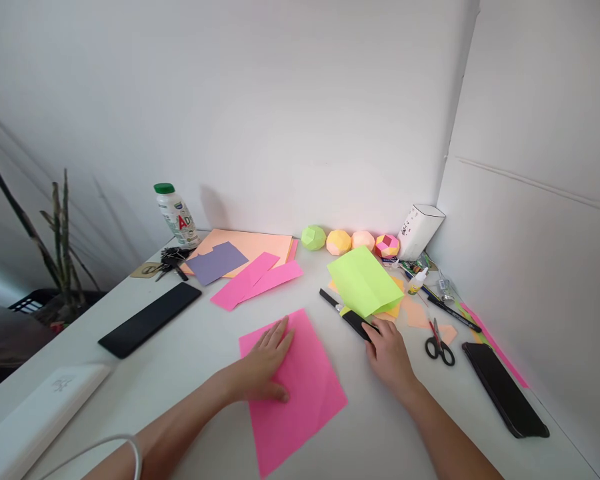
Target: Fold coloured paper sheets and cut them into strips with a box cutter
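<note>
A pink sheet of paper [313, 380] lies at an angle on the white table in front of me. My left hand [265, 367] rests flat on its left half, fingers stretched out and thumb spread. To the right of the sheet, my right hand [390, 353] has its fingers around the end of a black and yellow-green utility knife [353, 319]. The knife points up and left; whether its blade is out I cannot tell. Just beyond the knife lies a creased lime-green paper [365, 280]. Two pink paper strips [247, 280] are behind the sheet.
Scissors [440, 350] and a black phone [505, 390] lie right. Behind are a glue bottle [417, 280] and several faceted paper balls [339, 242]. Left are a black slab [150, 320], keys [173, 260], a white bottle [177, 217] and a white device [45, 413] beside a cable.
</note>
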Motion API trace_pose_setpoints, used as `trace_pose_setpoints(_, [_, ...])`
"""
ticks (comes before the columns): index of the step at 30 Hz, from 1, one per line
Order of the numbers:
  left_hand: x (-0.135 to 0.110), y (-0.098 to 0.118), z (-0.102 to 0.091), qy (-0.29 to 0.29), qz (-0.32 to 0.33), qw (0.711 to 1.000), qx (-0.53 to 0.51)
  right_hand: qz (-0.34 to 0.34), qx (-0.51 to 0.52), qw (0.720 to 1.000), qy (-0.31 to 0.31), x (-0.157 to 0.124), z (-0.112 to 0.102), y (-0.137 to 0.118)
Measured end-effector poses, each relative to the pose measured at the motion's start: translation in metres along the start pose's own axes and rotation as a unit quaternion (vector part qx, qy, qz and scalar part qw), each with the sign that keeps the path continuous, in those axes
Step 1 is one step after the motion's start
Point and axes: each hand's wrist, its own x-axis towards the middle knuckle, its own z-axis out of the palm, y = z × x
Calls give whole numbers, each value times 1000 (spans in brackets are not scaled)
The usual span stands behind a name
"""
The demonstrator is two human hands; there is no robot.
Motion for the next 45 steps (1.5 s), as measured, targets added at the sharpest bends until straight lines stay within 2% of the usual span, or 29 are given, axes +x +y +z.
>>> trace_pose_setpoints(4, [8,-2,22,97,30,994,-48,-4,28,1000,-8,-1,0,-14])
trace_pose_setpoints(8, [17,3,30,170,94,980,-48,17,96,994,-48,-8,4,-32])
trace_pose_setpoints(13, [19,10,24,200,122,972,-5,81,170,978,-89,-14,7,-47])
trace_pose_setpoints(18, [21,12,27,226,120,967,-3,110,194,969,-103,-17,-4,-66])
trace_pose_setpoints(21, [20,14,26,281,113,951,-57,64,209,968,-122,-21,-11,-79])
trace_pose_setpoints(24, [17,18,20,323,47,932,-156,-12,194,973,-124,-29,-10,-83])
trace_pose_setpoints(27, [14,19,13,305,-24,924,-230,-52,144,982,-107,-36,-2,-81])
trace_pose_setpoints(31, [13,19,12,292,-65,915,-269,-89,94,985,-112,-40,4,-79])
trace_pose_setpoints(33, [14,18,14,311,-69,905,-283,-126,83,979,-136,-39,1,-81])
trace_pose_setpoints(36, [16,17,15,351,-76,881,-309,-186,74,956,-213,-38,-6,-87])
trace_pose_setpoints(39, [18,15,16,382,-127,856,-324,-216,68,929,-291,-39,-9,-92])
trace_pose_setpoints(42, [21,10,16,389,-164,844,-331,-217,58,922,-315,-40,-5,-93])
trace_pose_setpoints(45, [24,4,17,420,-132,861,-255,-216,52,924,-310,-41,0,-92])
